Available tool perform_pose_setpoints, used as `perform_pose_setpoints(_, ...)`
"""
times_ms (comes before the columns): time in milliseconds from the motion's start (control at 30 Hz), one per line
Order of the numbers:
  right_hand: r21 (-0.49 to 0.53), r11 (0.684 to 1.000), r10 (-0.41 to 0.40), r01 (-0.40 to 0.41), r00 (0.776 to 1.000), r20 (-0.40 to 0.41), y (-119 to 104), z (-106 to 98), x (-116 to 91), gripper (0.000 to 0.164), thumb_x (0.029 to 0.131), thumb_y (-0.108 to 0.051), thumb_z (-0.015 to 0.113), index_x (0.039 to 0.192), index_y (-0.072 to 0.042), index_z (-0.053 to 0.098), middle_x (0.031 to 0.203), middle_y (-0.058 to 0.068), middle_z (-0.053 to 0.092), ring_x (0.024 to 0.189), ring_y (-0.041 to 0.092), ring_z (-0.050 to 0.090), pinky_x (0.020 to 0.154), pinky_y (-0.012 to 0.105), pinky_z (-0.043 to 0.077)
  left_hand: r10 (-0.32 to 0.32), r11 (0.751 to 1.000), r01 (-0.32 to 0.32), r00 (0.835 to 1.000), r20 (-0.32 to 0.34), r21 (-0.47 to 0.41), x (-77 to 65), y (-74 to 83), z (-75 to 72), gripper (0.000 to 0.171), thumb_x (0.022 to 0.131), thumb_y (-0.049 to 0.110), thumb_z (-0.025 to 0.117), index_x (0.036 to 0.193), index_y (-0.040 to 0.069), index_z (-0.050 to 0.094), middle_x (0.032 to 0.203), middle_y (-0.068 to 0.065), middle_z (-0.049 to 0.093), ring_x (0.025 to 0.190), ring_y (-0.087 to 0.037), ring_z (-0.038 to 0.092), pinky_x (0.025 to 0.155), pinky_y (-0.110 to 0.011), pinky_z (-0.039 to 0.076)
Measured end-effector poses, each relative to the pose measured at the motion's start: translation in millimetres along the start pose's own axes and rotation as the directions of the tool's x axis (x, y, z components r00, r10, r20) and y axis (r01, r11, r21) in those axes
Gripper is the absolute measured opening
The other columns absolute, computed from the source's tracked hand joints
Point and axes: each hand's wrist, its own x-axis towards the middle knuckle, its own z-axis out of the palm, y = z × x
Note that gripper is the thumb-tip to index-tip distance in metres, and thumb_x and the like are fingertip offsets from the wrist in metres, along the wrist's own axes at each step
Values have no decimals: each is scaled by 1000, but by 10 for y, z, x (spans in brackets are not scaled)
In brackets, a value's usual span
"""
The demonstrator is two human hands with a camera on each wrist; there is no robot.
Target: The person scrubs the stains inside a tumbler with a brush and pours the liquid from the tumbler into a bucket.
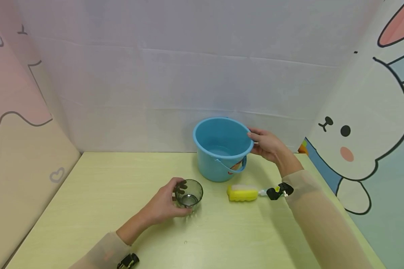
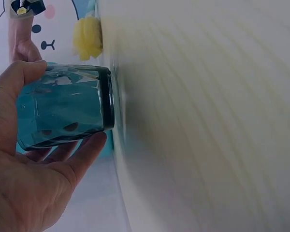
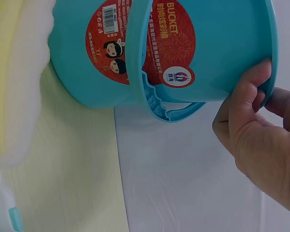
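My left hand [image 1: 165, 201] holds a dark, see-through drinking glass [image 1: 192, 192], thumb on one side and fingers on the other. In the left wrist view the glass [image 2: 67, 106] stands upright, its base right at the table. My right hand [image 1: 267, 145] pinches the rim of a blue plastic bucket [image 1: 210, 164], thumb inside and fingers beneath the lip outside. A red label [image 3: 171, 43] and the hanging bucket handle [image 3: 137, 53] show in the right wrist view. Between the right forearm and the glass lies a yellow and white sponge brush [image 1: 242, 194].
The pale yellow table [image 1: 104, 186] meets a white sheet wall [image 1: 121, 93] just behind the bucket. Printed cartoon panels [image 1: 373, 130] flank the table. A small clear drop [image 1: 185, 242] lies on the table in front of the glass.
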Motion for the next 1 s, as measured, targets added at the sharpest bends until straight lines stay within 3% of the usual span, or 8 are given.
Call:
perform_pose_setpoints(300, -3, 1000, 1, -1, 1000, -2, 5, -12, -3, 59, 115, -22, 48, 169, -12, 26, 162, 21, 38, 130, 39, 57, 87, 29, 61, -3, 1000, 3, 1000, 6, 8, -7, -13, 19, 90, 75, 25, 98, 146, 2, 47, 135, -15, 63, 122, -30, 63, 99, -47, 58)
perform_pose_setpoints(1000, 5, 1000, 11, -11, 1000, -12, 4, -11, -16, 59, 115, -23, 49, 169, -13, 26, 161, 20, 39, 127, 34, 60, 87, 28, 61, -21, 1000, 21, 999, 31, -14, -5, -33, 42, 91, 78, 27, 96, 148, 1, 45, 136, -16, 62, 121, -31, 64, 99, -47, 56)
